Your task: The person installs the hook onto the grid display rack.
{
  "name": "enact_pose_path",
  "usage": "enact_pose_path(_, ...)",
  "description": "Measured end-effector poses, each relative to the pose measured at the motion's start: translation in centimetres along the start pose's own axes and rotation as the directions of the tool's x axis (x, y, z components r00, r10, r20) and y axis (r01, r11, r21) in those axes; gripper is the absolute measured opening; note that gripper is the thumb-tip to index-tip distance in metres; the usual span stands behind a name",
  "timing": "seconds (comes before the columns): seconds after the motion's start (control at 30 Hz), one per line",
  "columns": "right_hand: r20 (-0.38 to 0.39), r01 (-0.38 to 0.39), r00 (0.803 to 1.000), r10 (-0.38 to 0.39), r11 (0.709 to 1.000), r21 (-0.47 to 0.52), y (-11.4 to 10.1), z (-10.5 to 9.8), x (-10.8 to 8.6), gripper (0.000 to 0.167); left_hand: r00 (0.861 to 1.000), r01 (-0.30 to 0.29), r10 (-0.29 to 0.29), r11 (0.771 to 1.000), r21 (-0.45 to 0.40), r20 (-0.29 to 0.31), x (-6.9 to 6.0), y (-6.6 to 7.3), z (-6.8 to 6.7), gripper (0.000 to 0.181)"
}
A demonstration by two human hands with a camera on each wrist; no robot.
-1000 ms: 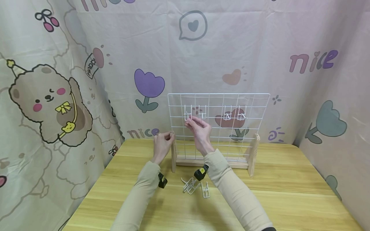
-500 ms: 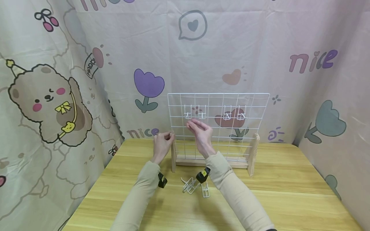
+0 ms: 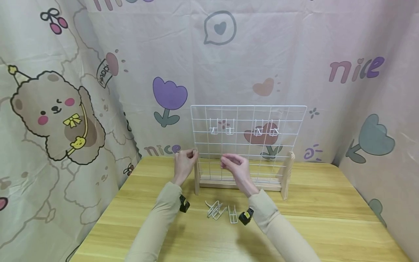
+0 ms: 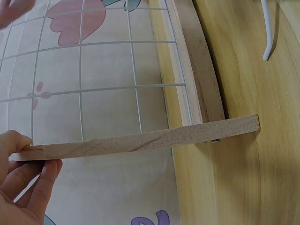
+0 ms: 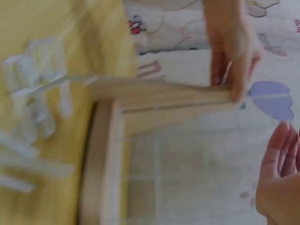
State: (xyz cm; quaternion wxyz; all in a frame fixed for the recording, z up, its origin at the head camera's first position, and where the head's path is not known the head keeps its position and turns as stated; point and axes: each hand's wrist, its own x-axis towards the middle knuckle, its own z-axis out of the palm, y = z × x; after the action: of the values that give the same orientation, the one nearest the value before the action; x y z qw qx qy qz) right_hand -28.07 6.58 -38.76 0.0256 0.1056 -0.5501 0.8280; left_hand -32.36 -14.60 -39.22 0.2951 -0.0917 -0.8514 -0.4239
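Observation:
A white wire grid panel (image 3: 248, 106) stands in a wooden base. My left hand (image 3: 184, 165) pinches the upper end of the base's left upright (image 3: 196, 178); the left wrist view shows thumb and fingers on opposite sides of that wood (image 4: 136, 140). In front of the grid's lower half, my right hand (image 3: 238, 169) hovers with nothing visible in it, its fingers loosely bent. Two white wire hooks (image 3: 214, 131) hang on the grid's upper left and two more (image 3: 274, 132) on the upper right. The right wrist view is blurred.
Several loose white hooks (image 3: 216, 211) lie heaped on the wooden table (image 3: 327, 218) before the stand, with another hook (image 3: 232, 214) just to their right. A printed curtain (image 3: 278, 47) surrounds the table at the back and sides.
My right hand has drawn away from the upper-left hook, moving down and to the right. That hook stays hanging on the grid. The left hand keeps its hold on the upright.

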Motion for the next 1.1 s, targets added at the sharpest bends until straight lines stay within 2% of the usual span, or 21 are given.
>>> enact_pose_path(0.1,0.07,-0.06,0.995,0.072,0.986,-0.157,1.0,-2.2,-1.2,0.034,1.0,0.004,-0.004,1.0,-0.009,0.003,0.0,0.0,0.1,0.02)
enact_pose_path(0.23,0.189,-0.084,0.97,0.151,0.943,-0.322,2.4,-5.2,-2.9,0.036,1.0,0.008,-0.008,1.0,-0.014,0.001,0.0,0.1,0.1,0.018)
enact_pose_path(0.43,0.375,-0.038,0.898,0.231,0.889,-0.456,3.7,-8.4,-5.2,0.035,1.0,0.019,-0.019,1.0,-0.017,0.003,0.0,0.1,0.1,0.016)
enact_pose_path(0.57,0.422,-0.07,0.848,0.32,0.858,-0.509,4.3,-9.3,-6.0,0.036,1.0,0.03,-0.03,0.999,-0.024,0.004,-0.1,0.1,0.0,0.016)
enact_pose_path(0.67,0.426,-0.108,0.826,0.37,0.844,-0.525,4.6,-9.6,-6.3,0.035,0.999,0.037,-0.037,0.999,-0.03,0.004,-0.1,0.1,-0.1,0.018)
enact_pose_path(0.8,0.412,-0.129,0.827,0.383,0.842,-0.523,4.9,-9.6,-6.5,0.034,0.999,0.036,-0.036,0.999,-0.031,0.009,-0.1,0.1,-0.1,0.018)
enact_pose_path(1.1,0.367,-0.088,0.861,0.352,0.815,-0.573,5.2,-9.9,-6.9,0.025,0.999,0.033,-0.032,0.999,-0.034,0.017,-0.1,0.2,-0.1,0.018)
